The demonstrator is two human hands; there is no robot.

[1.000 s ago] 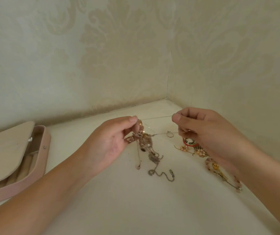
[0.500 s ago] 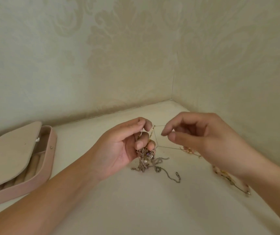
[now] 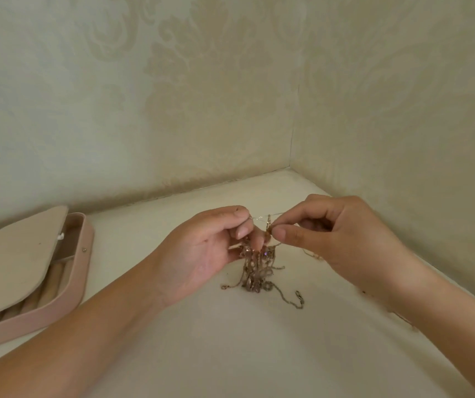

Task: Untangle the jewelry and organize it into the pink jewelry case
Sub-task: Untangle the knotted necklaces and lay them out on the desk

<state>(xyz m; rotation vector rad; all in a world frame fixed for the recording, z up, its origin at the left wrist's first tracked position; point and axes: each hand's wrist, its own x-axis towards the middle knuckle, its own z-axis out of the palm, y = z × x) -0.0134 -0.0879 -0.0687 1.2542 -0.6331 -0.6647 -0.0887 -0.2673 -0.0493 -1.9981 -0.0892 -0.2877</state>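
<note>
Early days, I'd say. L hand [image 3: 202, 254] pinches the top of the chain tangle [image 3: 256, 271], which dangles onto the tabletop [image 3: 230, 354]. R hand [image 3: 339, 239] pinches one thin strand [image 3: 259, 218] beside it. Pink jewelry case [image 3: 29, 320] sits open well apart, left, w/ no chains visible inside.

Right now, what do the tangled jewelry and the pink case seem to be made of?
Tangled jewelry: fine metal chains, gold and dull grey tones, links and clasps glint; plated or solid, cannot tell. Pink jewelry case: smooth matte pink cover, likely faux leather, with a shiny stud; beige padded rolls inside look like soft fabric.
</note>
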